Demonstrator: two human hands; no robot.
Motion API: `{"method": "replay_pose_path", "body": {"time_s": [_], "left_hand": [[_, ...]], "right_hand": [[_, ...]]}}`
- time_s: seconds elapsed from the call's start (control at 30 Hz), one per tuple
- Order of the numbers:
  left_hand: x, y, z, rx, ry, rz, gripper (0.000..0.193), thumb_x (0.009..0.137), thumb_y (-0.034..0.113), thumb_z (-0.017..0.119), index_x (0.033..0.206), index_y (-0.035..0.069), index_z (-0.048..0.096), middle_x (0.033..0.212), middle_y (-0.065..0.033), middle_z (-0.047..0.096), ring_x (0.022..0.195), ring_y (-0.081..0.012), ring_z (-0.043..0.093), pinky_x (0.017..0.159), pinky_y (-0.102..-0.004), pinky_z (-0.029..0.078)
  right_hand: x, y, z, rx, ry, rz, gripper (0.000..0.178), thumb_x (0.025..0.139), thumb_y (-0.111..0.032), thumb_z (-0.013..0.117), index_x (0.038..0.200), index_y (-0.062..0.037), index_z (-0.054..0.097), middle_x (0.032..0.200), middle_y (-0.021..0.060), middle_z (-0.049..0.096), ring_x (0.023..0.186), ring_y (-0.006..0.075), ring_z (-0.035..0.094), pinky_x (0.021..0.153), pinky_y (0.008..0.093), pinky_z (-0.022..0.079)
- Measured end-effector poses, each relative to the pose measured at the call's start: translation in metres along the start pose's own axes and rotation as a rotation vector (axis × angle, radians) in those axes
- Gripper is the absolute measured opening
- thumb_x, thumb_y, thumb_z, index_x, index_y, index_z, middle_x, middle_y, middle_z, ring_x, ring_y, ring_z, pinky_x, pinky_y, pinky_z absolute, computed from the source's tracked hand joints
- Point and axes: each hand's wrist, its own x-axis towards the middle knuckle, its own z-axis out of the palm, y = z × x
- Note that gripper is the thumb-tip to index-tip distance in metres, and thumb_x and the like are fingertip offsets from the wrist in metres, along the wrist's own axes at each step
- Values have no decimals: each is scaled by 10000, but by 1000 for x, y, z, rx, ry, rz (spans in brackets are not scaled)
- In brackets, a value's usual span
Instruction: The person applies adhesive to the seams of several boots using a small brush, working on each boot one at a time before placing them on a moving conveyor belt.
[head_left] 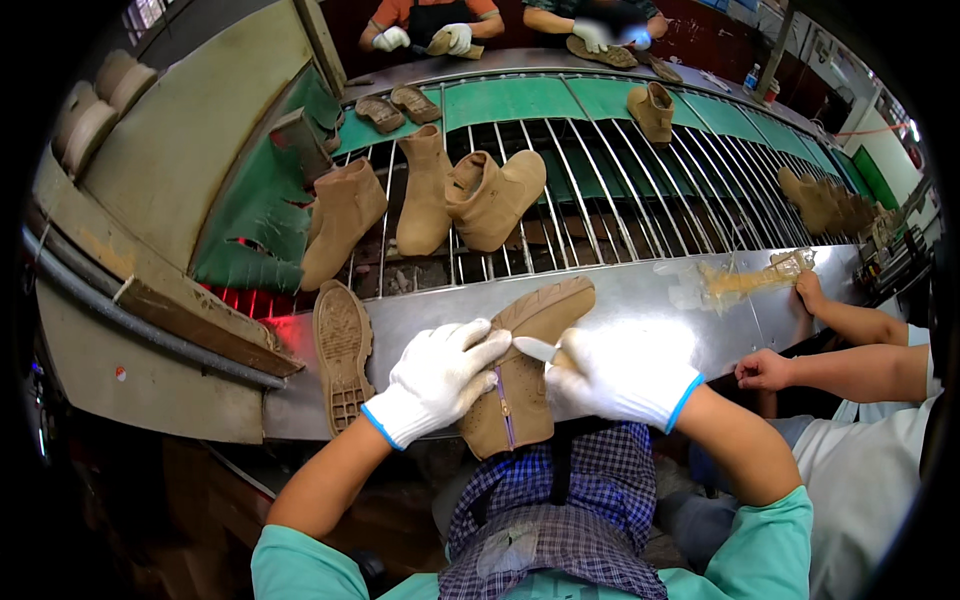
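In front of me a tan ankle boot (pixel 532 412) lies on its side across the metal table edge, toe pointing away and a purple-edged zipper facing up. My left hand (pixel 440 380), in a white knit glove with a blue cuff, is closed on the boot's left side, fingertips near the sole edge. Gloved the same way, my right hand (pixel 630 370) grips a small knife (pixel 536 348) with a short pale blade; its handle is hidden in my fingers. The blade tip points left, close to my left fingertips. Left of the boot lies a loose tan sole (pixel 342 345), tread up.
Several tan boots (pixel 425 195) stand on a rack of metal bars (pixel 590 190) beyond the metal table (pixel 660 290). A co-worker's bare hands (pixel 765 370) are at the right. Across the rack, gloved co-workers (pixel 430 35) handle footwear. A beige panel (pixel 190 130) borders the left.
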Motion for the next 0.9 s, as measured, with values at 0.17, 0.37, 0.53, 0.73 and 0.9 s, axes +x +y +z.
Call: {"method": "replay_pose_path", "body": {"time_s": [0.17,0.37,0.53,0.73,0.9], "left_hand": [[4,4,0,34,32,62,558,858,286,842,1363,87,714,1403,-208,660,1278,-432,648,1073,-502,536],[0,3,-4,-10,125,-6,566,812,371,895,1288,113,731,1458,-214,624,1388,-468,568,1128,-533,485],[3,3,-4,-21,61,-59,543,769,312,938,1216,74,741,1467,-253,611,1407,-499,549,1165,-558,467],[124,65,4,137,6,7,859,753,343,935,1494,143,549,1544,-230,539,1381,-473,562,1116,-520,528],[158,73,2,202,-398,-272,744,899,441,770,1550,207,497,1278,-166,677,1060,-423,737,882,-521,622]], "right_hand": [[30,24,30,-80,95,-42,438,1043,-445,656,1008,-9,642,763,197,737,715,408,761,643,504,621],[28,50,28,-92,262,-83,454,1058,-489,639,1014,-38,653,744,132,728,676,325,754,633,419,606],[11,108,137,300,659,241,489,1086,-494,619,1203,-23,678,912,137,730,701,322,732,630,445,597],[10,90,151,640,910,441,514,990,-396,753,1333,-34,627,1101,200,757,866,436,756,783,506,620],[14,95,151,704,957,257,542,1013,-342,728,1442,-39,593,1147,200,752,996,422,755,866,470,609]]}}
